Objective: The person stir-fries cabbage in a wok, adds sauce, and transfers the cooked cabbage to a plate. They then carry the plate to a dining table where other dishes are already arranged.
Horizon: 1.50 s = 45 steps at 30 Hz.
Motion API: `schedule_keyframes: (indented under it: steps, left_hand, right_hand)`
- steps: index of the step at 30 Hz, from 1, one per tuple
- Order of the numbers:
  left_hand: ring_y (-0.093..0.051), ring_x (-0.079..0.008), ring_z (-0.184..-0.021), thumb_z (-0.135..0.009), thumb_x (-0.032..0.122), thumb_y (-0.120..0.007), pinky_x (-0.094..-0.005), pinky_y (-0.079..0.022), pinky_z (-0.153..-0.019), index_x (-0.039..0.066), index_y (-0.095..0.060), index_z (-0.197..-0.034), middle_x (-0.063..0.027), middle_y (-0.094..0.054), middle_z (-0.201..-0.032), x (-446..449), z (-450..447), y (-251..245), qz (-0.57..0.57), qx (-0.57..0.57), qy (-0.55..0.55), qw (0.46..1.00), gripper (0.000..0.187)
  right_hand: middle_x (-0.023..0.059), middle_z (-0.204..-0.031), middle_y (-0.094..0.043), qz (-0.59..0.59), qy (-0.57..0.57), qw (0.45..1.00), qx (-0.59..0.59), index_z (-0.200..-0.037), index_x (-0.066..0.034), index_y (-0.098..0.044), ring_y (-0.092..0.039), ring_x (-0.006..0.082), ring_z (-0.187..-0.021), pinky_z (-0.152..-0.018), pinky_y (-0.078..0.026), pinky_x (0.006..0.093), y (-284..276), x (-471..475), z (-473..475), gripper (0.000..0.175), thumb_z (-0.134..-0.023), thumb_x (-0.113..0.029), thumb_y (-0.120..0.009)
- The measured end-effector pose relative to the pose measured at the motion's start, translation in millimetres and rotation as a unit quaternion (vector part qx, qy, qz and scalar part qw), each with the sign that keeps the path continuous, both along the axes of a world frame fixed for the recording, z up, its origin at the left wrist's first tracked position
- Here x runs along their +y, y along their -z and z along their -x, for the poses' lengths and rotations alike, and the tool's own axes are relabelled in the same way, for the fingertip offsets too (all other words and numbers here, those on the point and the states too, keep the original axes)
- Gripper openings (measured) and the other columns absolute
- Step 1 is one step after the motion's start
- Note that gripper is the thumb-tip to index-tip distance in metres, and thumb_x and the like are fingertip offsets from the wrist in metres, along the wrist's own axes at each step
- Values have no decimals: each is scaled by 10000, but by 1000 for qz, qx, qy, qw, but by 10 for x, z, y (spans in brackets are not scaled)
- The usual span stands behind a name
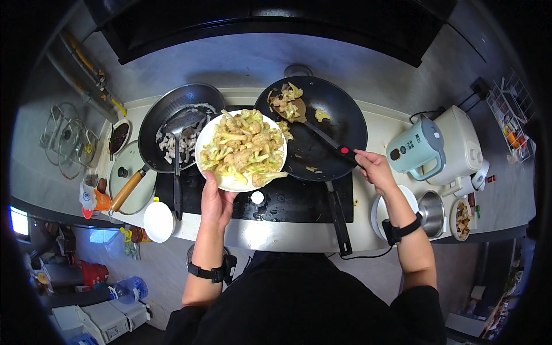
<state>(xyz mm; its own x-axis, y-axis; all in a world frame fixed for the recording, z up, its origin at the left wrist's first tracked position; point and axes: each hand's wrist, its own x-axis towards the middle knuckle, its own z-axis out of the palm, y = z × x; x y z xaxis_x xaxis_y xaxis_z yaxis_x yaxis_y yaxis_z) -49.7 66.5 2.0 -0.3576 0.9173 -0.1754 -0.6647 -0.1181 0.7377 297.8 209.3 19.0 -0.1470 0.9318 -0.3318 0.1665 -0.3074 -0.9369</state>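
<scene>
My left hand [217, 202] grips the near rim of a white plate [228, 185] heaped with cooked cauliflower florets [246, 146]. The plate is held above the hob, between two pans, and overlaps the left edge of the dark wok [327, 151]. My right hand [374, 169] holds the black handle of a spatula [324, 137] with a red dot on it. A few florets [286, 101] lie on the spatula's brown blade at the wok's far left side. One loose floret [321, 115] and small scraps remain on the wok's surface.
Left of the plate, a frying pan [151, 125] holds pale meat strips and a ladle [177, 172]. A glass lid [138, 189] and white bowl [158, 222] stand further left. Rightward are a light-blue kettle [414, 146], white appliance [457, 146], steel bowl [432, 211] and wok handle [339, 224].
</scene>
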Motion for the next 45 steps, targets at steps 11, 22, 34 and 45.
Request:
schedule_keyframes:
  steps: [11, 22, 34, 45]
  left_hand:
    - [-602, -237, -1097, -949, 516, -420, -343, -558, -849, -28, -366, -1333, -160, -536, -1274, 606, -396, 23, 4, 3, 73, 997, 668]
    - [-614, -217, -1078, -926, 567, -419, -325, -551, -826, -2, -378, -1337, -131, -557, -1259, 1066, -904, -105, -8, -10, 151, 988, 703]
    - [-607, -230, -1094, -939, 548, -405, -345, -546, -849, -8, -366, -1346, -142, -555, -1263, 1089, -986, -125, -26, -40, 161, 986, 690]
    - [-579, -251, -1140, -934, 549, -399, -361, -542, -880, -12, -326, -1368, -157, -512, -1312, 1025, -890, -181, -55, -52, 137, 988, 713]
  right_hand:
    - [-59, -653, -546, -103, -15, 988, -116, -1126, 1, -655, -387, 8, -476, -420, -270, 174, -1250, -276, -646, 265, -903, -139, -623]
    - [-4, -720, -619, -328, -3, 900, -288, -1113, 46, -645, -507, 56, -676, -591, -416, 234, -1720, -561, -792, 272, -877, -90, -641]
    - [119, -625, -581, -572, 42, 710, -409, -1100, -58, -682, -548, 202, -507, -505, -429, 291, -1453, -732, -664, 295, -805, -34, -696]
    - [50, -573, -450, -648, 3, 569, -506, -1152, -113, -668, -468, 196, -451, -433, -382, 334, -1276, -836, -560, 430, -734, -46, -742]
